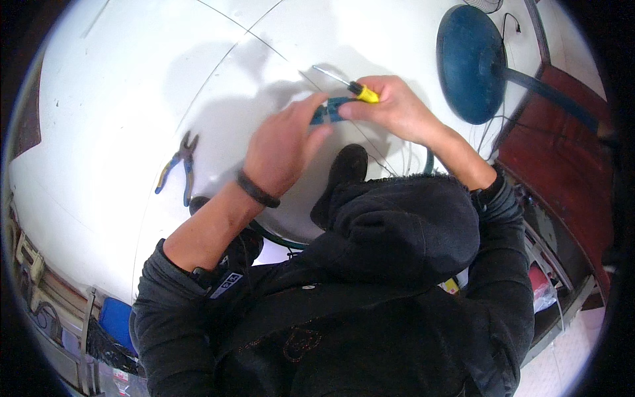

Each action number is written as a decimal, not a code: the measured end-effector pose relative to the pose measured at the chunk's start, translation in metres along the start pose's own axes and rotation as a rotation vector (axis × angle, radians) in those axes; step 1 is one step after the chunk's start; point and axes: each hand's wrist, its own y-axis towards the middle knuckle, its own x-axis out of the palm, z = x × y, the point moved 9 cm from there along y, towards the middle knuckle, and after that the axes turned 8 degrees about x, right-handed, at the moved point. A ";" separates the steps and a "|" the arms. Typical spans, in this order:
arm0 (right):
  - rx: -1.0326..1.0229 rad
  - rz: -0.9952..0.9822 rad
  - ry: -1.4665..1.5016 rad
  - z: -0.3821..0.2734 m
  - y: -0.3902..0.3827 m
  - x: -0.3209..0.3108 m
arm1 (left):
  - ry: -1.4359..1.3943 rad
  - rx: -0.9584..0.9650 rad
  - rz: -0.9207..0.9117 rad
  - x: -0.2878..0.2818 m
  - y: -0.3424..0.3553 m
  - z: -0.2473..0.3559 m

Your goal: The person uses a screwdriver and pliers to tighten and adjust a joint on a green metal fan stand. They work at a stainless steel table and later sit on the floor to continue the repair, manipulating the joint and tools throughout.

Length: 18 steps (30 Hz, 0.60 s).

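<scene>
My right hand (397,109) is closed with a screwdriver (364,92) tucked in it; the handle is yellow and black, and the metal shaft points up and left. The same hand's thumb and fingers also pinch one end of a small dark teal part (336,110). At that part's other end is my left hand (281,142), slightly blurred, its thumb and fingers closed around it. What exactly the part is cannot be made out, and much of it is hidden by the fingers. A black band circles my left wrist. Both hands are raised above the white floor.
Pliers (178,169) with blue and yellow handles lie spread on the tiled floor (132,79), left of my left hand. A round teal stand base (469,66) with a pole is at the upper right, beside reddish-brown furniture (562,165). My dark shoe (348,165) is below my hands.
</scene>
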 end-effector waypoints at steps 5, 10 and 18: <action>-0.131 0.057 -0.158 -0.013 -0.008 -0.012 | -0.566 -0.387 -0.388 0.015 -0.006 -0.025; -0.538 0.192 -0.220 -0.049 -0.029 -0.024 | -0.644 -0.259 -0.396 -0.007 0.020 -0.011; -0.692 0.233 -0.308 -0.092 -0.062 -0.044 | -0.646 -0.169 -0.456 -0.038 0.055 0.015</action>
